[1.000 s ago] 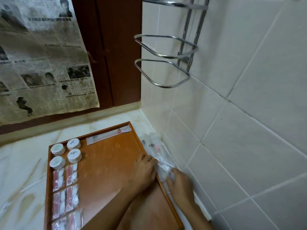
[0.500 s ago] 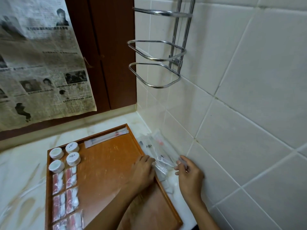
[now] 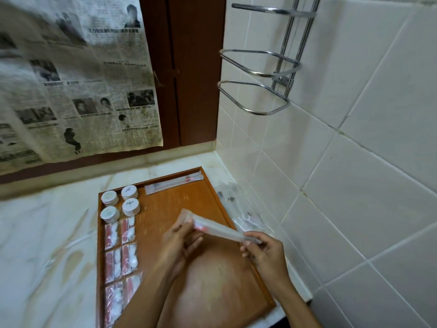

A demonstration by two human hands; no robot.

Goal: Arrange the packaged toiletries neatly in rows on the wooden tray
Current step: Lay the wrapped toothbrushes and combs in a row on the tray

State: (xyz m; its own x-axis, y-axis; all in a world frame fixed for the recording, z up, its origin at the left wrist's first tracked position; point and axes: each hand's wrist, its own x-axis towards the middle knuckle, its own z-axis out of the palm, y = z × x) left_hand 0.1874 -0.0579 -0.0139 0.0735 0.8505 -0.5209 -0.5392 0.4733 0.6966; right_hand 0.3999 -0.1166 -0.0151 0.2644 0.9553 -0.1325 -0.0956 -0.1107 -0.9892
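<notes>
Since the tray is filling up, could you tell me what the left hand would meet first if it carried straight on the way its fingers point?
Probably the long packet lying along the wooden tray's far edge; the left hand points up-tray over bare wood, though depth is unclear.

My long clear plastic sachet with a red-tipped toothbrush (image 3: 216, 229) hangs tilted above the flat brown wooden tray (image 3: 208, 200). Round white jars (image 3: 119, 203) sit at ten o'clock, red-white packets (image 3: 120, 252) in two rows below them.

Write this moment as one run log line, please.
both hands hold long packet above wooden tray | spare packets beside tray
</notes>
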